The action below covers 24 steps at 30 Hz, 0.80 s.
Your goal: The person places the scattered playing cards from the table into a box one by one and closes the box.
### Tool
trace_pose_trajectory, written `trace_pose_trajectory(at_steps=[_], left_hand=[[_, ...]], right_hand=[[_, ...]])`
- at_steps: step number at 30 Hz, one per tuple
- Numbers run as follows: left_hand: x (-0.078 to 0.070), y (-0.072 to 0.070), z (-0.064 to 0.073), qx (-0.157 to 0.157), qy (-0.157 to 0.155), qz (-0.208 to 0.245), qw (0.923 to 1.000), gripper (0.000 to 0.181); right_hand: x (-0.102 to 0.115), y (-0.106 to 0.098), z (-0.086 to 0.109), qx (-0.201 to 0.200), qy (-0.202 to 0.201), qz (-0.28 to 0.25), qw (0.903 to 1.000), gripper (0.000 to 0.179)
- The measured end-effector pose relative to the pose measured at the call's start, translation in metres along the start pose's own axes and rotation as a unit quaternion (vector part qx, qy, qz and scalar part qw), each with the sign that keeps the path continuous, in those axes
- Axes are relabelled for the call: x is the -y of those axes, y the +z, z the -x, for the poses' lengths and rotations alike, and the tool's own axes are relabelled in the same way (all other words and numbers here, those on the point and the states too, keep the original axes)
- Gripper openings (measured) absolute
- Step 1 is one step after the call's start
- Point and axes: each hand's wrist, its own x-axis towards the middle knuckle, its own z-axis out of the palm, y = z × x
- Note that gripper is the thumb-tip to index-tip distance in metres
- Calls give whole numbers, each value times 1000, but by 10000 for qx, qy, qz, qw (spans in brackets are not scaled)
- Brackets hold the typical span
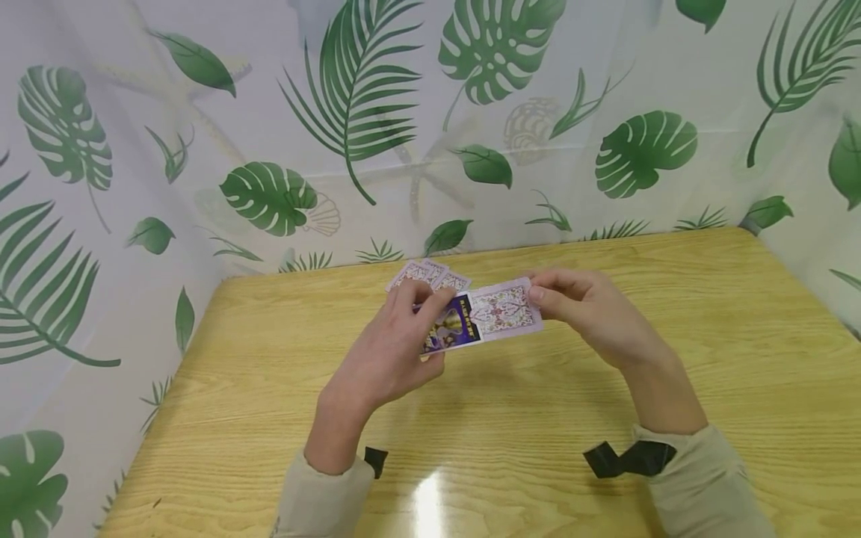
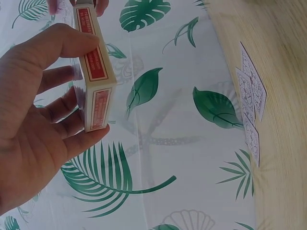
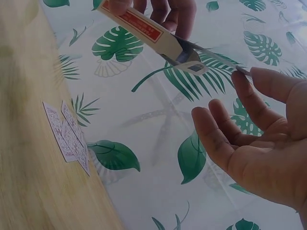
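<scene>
My left hand [image 1: 393, 347] grips a playing-card box [image 1: 452, 329], purple and gold on its face, with cream and red sides in the left wrist view. At the box's right end, a playing card [image 1: 504, 309] with a floral pink-and-white back sticks partly out. Thumb and forefinger of my right hand [image 1: 599, 314] pinch that card's far end. In the right wrist view the box's end flap [image 3: 194, 66] hangs open beside the card, and the other right fingers stay loosely bent. Several cards with matching backs [image 1: 451, 281] lie face down on the table behind my left hand.
The wooden table [image 1: 269, 418] runs back to a white cloth backdrop [image 1: 403, 187] printed with green leaves, which also rises along the left and right sides. Black straps [image 1: 646, 457] hang at both sleeve cuffs.
</scene>
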Motion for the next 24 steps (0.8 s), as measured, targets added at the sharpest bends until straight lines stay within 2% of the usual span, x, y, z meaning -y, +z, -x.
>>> trace_pose_trajectory(at_steps=[4, 10, 16, 19, 24], left_hand=[[0, 0, 0, 6, 8, 39, 10000, 70], [-1, -1, 0, 47, 28, 132, 9999, 70], [-2, -2, 1, 61, 47, 293, 9995, 70], [-3, -3, 1, 49, 45, 334, 9994, 70], [-6, -5, 0, 68, 97, 475, 9988, 73]], right_hand=[[-4, -1, -2, 82, 130, -423, 9990, 18], [-10, -2, -4, 350, 245, -1157, 9924, 18], [-19, -7, -5, 762, 107, -1609, 9840, 21], [-25, -11, -4, 1012, -13, -1974, 9751, 24], [-34, -14, -6, 1677, -97, -2569, 9517, 34]])
